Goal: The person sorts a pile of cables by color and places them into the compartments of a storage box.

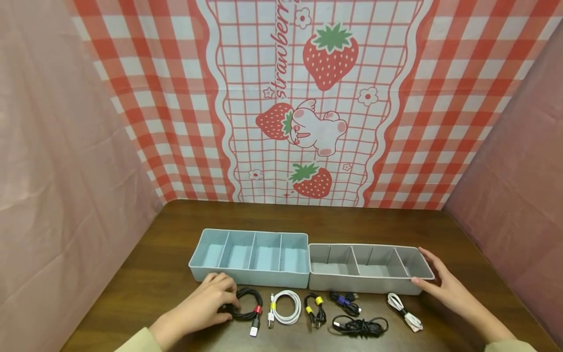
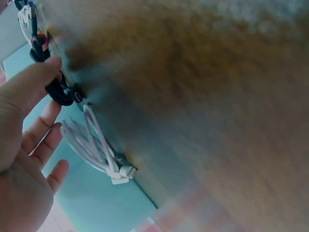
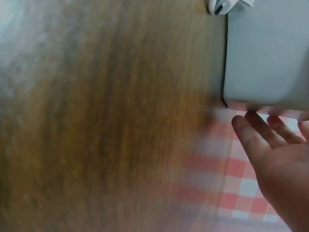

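Note:
My left hand (image 1: 215,299) pinches the black coiled cable (image 1: 248,304) with a red tie, thumb and fingertips at its left side. In the left wrist view, a white cable bundle (image 2: 91,140) lies beside the fingertips; the hand hides it in the head view. The light blue divided box (image 1: 250,277) stands just behind this hand. At the far right, my right hand (image 1: 444,283) spans the end of the grey divided box (image 1: 365,283), thumb at the front corner and fingers at the back one. In the right wrist view its straight fingers (image 3: 253,135) reach that end wall.
In a row before the boxes lie a white coiled cable (image 1: 286,307) with a yellow tie, a short black cable (image 1: 315,310), a purple-tied cable (image 1: 346,303), a black cable bundle (image 1: 360,326) and a white bundled cable (image 1: 404,312). Checked cloth (image 1: 184,122) hangs behind the wooden table (image 1: 308,217).

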`<state>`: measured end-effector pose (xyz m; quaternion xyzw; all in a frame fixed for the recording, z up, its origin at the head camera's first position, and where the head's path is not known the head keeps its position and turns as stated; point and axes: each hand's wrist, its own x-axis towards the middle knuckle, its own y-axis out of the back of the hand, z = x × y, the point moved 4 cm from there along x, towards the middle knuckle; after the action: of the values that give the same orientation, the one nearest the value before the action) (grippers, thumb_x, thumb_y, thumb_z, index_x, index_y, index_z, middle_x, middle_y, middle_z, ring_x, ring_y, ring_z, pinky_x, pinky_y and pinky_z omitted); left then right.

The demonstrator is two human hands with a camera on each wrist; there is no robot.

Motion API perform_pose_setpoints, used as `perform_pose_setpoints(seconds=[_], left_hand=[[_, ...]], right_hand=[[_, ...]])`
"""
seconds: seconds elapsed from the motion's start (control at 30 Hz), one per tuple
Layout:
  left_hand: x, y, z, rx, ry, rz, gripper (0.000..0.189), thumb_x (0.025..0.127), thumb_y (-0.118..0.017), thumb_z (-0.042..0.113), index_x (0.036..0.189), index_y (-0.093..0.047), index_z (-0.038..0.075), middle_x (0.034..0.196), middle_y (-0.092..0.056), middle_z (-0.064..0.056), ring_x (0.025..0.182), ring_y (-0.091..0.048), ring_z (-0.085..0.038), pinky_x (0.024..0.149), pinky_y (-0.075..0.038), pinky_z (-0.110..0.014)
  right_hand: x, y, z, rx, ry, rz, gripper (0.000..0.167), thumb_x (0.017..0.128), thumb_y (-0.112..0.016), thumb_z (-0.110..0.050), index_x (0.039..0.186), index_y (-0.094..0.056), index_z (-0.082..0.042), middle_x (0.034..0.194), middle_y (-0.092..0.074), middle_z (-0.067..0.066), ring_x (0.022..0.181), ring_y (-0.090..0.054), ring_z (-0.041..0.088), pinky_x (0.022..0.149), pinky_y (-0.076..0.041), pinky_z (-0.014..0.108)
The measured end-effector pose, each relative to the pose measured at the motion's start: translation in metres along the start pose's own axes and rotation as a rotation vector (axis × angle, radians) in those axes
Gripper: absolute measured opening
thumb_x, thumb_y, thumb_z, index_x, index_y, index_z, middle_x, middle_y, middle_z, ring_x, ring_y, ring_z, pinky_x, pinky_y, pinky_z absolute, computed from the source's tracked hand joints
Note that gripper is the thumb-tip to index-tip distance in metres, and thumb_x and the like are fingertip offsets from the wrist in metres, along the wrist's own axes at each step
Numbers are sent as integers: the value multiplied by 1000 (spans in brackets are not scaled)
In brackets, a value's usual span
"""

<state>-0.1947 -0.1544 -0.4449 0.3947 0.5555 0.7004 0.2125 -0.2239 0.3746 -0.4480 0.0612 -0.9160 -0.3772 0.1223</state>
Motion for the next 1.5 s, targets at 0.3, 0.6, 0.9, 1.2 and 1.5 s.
perform_pose_setpoints(seconds=[0.3,0.6,0.9,1.2,1.5], left_hand=[[3,-2,1,32,-50,50,22,61,-82,21,75,-65,26,90,-51,12,90,-46,-8,83,-36,-37],[7,5,4,45,-78,154,26,63,-80,19,79,-60,25,85,-53,14,92,-50,-8,85,-37,-35],[13,10,6,61,-143,257,28,63,-80,19,80,-59,23,84,-55,14,91,-51,-9,84,-38,-34],[25,16,8,109,-186,313,25,64,-79,19,80,-60,22,84,-55,11,91,-52,-12,85,-39,-34],[34,23,4,115,-174,330,21,66,-79,23,79,-62,21,84,-55,9,91,-52,-12,85,-38,-33]], right_hand=[[1,1,0,-10,-27,-18,79,93,-60,-19,152,-8,-14,144,-25,31,128,-33,1,75,-39,8],[0,0,1,-28,-43,-16,78,93,-60,-21,152,-9,-13,142,-29,29,118,-34,-8,76,-40,10],[-1,-3,1,-7,-50,-21,79,92,-61,-19,150,-9,-7,142,-27,29,124,-37,6,75,-38,9],[-2,-3,2,-8,-55,-13,81,93,-60,-20,152,-7,-14,143,-28,29,105,-25,-24,75,-40,11],[-2,-1,2,-25,-70,-2,80,92,-61,-23,152,-9,-16,143,-28,29,104,-25,-24,75,-42,13]])
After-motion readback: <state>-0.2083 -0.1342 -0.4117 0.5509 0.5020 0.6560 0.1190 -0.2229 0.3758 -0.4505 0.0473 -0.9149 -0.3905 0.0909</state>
